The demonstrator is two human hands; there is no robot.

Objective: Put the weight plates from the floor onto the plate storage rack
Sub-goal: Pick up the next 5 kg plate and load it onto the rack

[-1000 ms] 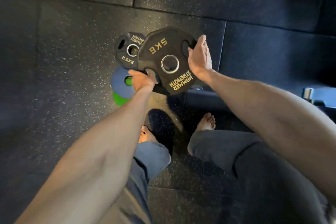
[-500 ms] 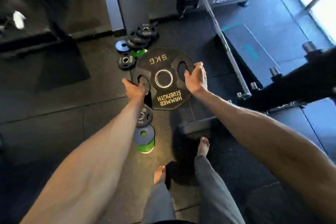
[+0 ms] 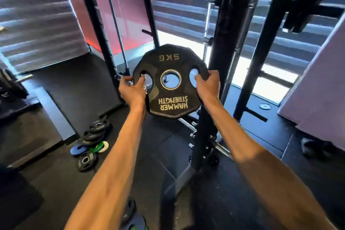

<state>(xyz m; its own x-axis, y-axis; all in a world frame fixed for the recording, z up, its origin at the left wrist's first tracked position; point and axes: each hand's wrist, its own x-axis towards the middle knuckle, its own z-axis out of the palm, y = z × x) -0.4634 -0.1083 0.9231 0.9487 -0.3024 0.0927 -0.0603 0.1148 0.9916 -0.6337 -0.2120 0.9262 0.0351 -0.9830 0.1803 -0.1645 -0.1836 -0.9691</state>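
1. Black 5 KG weight plate held up off the floor, face toward the camera, lettering upside down, just in front of a black storage rack upright
2. Left hand clamped on the plate's left edge, fingers curled through the left grip hole
3. Right hand clamped on the right edge, fingers through the right grip hole
4. Chrome pegs low on the rack, below the plate
5. Pile of small plates, black, blue and green, on the dark floor to the left

Open gap between slanted black post and rack upright, upright behind the 5 kg plate at its right edge, loose plates heaped low left
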